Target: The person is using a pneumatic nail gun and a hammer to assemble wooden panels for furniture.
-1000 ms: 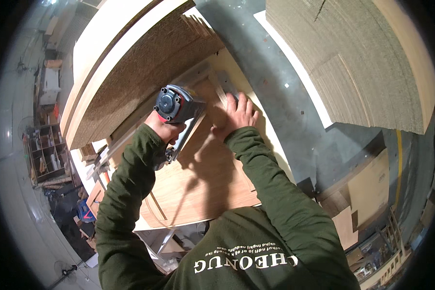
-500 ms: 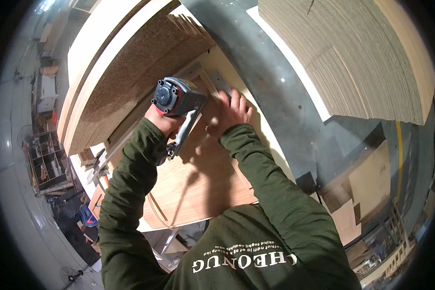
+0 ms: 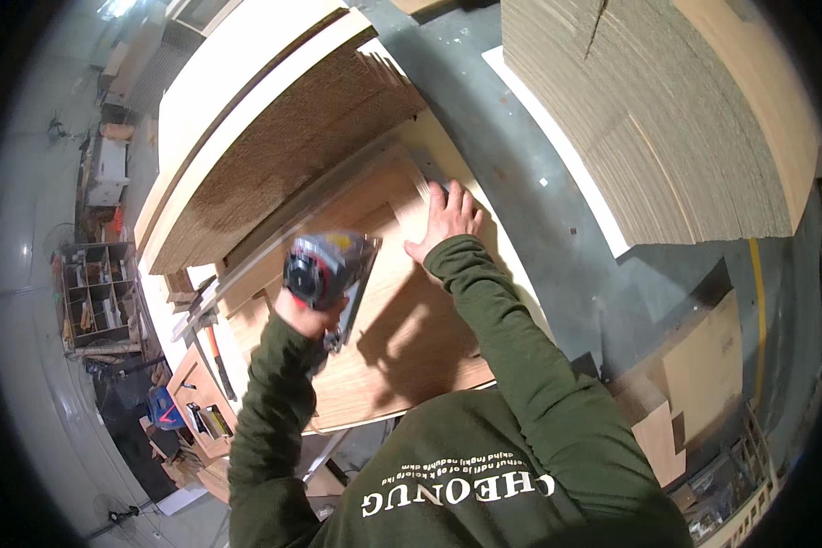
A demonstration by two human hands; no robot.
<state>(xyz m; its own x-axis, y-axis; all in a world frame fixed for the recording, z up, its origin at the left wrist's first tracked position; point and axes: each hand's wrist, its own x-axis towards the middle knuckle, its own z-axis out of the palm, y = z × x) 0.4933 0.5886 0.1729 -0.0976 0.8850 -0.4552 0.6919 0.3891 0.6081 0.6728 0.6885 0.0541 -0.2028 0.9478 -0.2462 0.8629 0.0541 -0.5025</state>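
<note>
My left hand (image 3: 303, 315) is closed round the handle of a nail gun (image 3: 324, 265), whose black and silver body is smeared by motion. The tool is over a light wooden panel (image 3: 411, 315) with a framed border, and its shadow falls on the wood. Whether its nose touches the panel is hidden. At the panel's right edge rests my right hand (image 3: 451, 215), fingers spread and thumb apart, near a grey metal strip (image 3: 426, 164). Nothing is held in that hand.
Beyond the panel stands a thick stack of brown boards (image 3: 292, 151). Another tall board stack (image 3: 648, 137) is at the right. A hammer (image 3: 219, 361) with an orange-and-black handle lies left of the panel. Farther left is a compartment rack (image 3: 100, 297).
The nail gun in my left hand has come back toward me, away from the panel's far corner. My right hand stays by the right edge, its fingers now flatter. The view has shifted slightly.
</note>
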